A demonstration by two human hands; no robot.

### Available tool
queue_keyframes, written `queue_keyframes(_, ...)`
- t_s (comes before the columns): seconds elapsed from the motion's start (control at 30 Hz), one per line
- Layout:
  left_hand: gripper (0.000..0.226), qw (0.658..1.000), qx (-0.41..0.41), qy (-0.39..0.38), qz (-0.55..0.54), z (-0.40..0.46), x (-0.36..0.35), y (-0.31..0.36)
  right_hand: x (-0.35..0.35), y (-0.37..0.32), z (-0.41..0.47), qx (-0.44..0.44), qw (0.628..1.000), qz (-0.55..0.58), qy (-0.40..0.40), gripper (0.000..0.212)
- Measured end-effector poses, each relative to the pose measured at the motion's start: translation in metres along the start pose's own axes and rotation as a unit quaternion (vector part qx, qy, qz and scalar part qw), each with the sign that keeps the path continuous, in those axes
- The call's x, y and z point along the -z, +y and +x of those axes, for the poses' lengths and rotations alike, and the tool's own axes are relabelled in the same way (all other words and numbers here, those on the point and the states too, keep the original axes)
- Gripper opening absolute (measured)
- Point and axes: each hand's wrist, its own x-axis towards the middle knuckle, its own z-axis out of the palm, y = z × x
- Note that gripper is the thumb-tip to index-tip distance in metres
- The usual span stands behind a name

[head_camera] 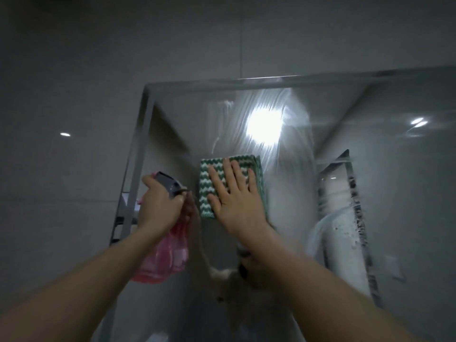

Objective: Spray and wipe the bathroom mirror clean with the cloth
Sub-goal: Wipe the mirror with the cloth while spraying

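Against the mirror [345, 169], the right hand [234, 193] presses the folded cloth [206, 178] flat with spread fingers; the left hand [160, 201] grips the spray bottle [162, 255]. Wiping is under way. Streaks above likely call for upward strokes.

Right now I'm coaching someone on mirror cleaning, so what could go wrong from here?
1. The right hand presses the green and white cloth flat with straight fingers, gripping nothing; it could slip off the wet mirror.
2. The left hand holds the pink spray bottle close beside the cloth; a squeeze might soak the hand rather than the glass.
3. Streaks show around the light's reflection; they may dry on if left.
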Motion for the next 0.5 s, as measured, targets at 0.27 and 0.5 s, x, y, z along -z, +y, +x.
queue_keyframes(0.27,0.045,0.997,-0.018,-0.055,-0.052,0.023,0.021,0.003,0.001,-0.007,0.014,0.044,0.997,-0.049,-0.045,0.060)
queue_keyframes(0.5,0.042,0.996,-0.047,-0.063,-0.034,0.061,0.029,0.010,0.010,-0.006,0.095,-0.009,0.998,-0.042,-0.039,0.055)
